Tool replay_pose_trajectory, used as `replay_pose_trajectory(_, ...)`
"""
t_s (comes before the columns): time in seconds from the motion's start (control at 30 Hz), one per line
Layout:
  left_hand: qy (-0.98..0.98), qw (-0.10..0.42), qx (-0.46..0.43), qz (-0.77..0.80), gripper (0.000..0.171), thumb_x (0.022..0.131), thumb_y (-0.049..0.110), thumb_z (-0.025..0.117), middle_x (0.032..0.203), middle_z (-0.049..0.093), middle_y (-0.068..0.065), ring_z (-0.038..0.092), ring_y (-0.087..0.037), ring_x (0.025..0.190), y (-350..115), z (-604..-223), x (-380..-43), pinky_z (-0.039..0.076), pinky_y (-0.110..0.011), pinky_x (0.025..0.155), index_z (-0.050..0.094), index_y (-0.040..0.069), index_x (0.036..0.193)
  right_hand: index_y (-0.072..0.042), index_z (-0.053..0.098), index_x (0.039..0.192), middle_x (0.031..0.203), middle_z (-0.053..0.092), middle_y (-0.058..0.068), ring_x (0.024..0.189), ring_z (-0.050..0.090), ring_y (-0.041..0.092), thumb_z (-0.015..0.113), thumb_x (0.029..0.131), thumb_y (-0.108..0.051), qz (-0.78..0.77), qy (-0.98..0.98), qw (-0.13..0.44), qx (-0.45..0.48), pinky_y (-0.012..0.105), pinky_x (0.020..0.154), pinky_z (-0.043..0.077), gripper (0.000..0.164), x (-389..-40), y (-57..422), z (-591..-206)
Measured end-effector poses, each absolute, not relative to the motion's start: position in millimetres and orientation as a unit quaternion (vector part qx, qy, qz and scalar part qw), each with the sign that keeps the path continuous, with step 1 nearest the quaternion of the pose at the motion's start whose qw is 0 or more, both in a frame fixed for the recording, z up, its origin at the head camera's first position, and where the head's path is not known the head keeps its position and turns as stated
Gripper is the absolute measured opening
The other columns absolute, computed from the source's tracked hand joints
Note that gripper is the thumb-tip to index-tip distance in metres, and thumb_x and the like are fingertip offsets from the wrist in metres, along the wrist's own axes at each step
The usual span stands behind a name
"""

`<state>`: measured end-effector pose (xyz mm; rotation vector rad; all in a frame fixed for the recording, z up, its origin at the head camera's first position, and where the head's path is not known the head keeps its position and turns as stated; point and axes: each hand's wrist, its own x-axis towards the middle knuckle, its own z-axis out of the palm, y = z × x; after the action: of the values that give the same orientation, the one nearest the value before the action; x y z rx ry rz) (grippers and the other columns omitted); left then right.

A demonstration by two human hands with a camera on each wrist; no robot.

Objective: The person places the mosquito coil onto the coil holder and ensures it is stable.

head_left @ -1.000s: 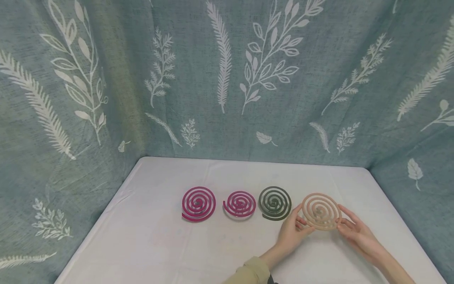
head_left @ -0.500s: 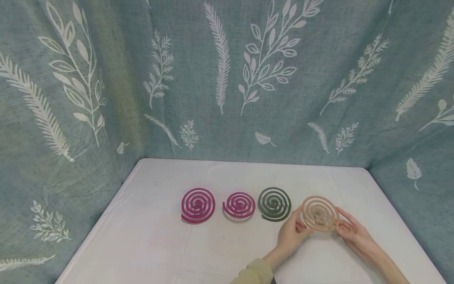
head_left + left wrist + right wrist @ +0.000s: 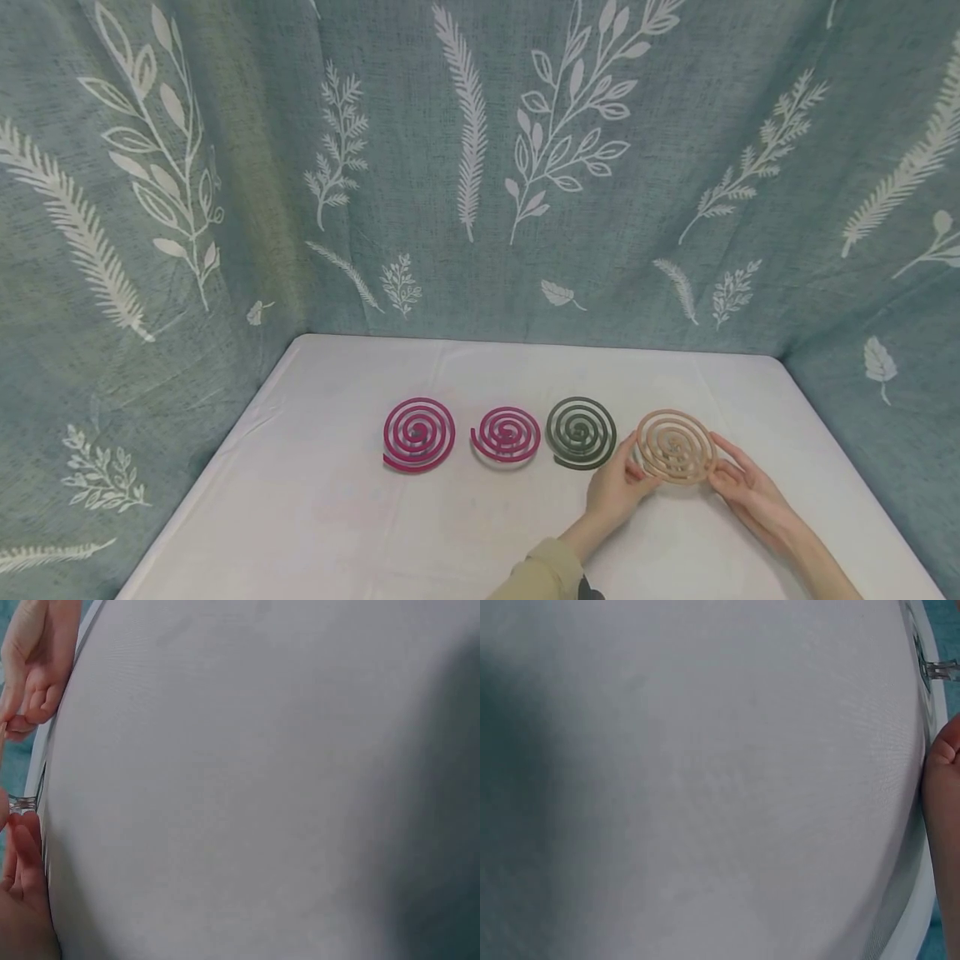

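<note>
A tan mosquito coil (image 3: 677,409) is at the right of the white table in the head view, its face toward the camera. My left hand (image 3: 617,490) pinches its left edge, thumb at the lower rim. Opposite, my right hand (image 3: 752,493) pinches the right edge between thumb and fingers. A small clear stand (image 3: 943,670) shows at the right wrist view's edge, and the same clear stand (image 3: 22,802) appears beside my left fingertips in the left wrist view. Left of my hands, a dark green coil (image 3: 580,398) stands close by.
Two magenta coils, one round (image 3: 419,400) and one flatter-looking (image 3: 507,408), are raised in a row left of the green one. A white cloth (image 3: 337,517) covers the table. Blue-green leaf-patterned curtains (image 3: 420,167) enclose the back and both sides.
The tan coil, held by both hands, dipped slightly and then came up again, ending a little left of where it was. The other coils have stayed in place.
</note>
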<state>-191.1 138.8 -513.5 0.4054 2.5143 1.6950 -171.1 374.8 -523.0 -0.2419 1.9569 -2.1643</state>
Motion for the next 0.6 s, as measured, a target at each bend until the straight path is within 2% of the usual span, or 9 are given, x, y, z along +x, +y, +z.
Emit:
replay_pose_trajectory(0.17,0.804,0.054,0.144,0.574,0.071,0.081,0.016,0.074,0.076,0.058,0.003,0.045,0.006,0.061,141.4,-516.5,-196.3,0.041,-0.011,0.057,0.04,0.011,0.143,-0.037,0.036,0.136,0.112,0.06,-0.011,0.102,0.056,-0.003,0.043,0.096,0.006,-0.754,0.64,0.094,-0.115,0.013,0.087,0.046,0.059,-173.9,375.8,-525.3)
replay_pose_trajectory(0.43,0.784,0.059,0.145,0.6,0.07,0.081,0.011,0.073,0.079,0.06,-0.005,0.045,0.004,0.062,144.3,-516.7,-201.7,0.042,-0.012,0.058,0.041,0.009,0.142,-0.036,0.039,0.132,0.107,0.061,-0.01,0.097,0.058,-0.002,0.045,0.095,0.007,-0.746,0.651,0.084,-0.11,0.012,0.085,0.047,0.058,-178.1,377.9,-525.7)
replay_pose_trajectory(0.6,0.789,0.06,0.139,0.595,0.069,0.081,0.012,0.073,0.079,0.06,-0.005,0.045,0.004,0.062,145.4,-514.9,-201.4,0.041,-0.012,0.057,0.041,0.01,0.142,-0.036,0.04,0.131,0.106,0.061,-0.009,0.095,0.059,-0.001,0.045,0.094,0.008,-0.75,0.646,0.085,-0.114,0.013,0.084,0.048,0.058,-179.4,379.5,-525.5)
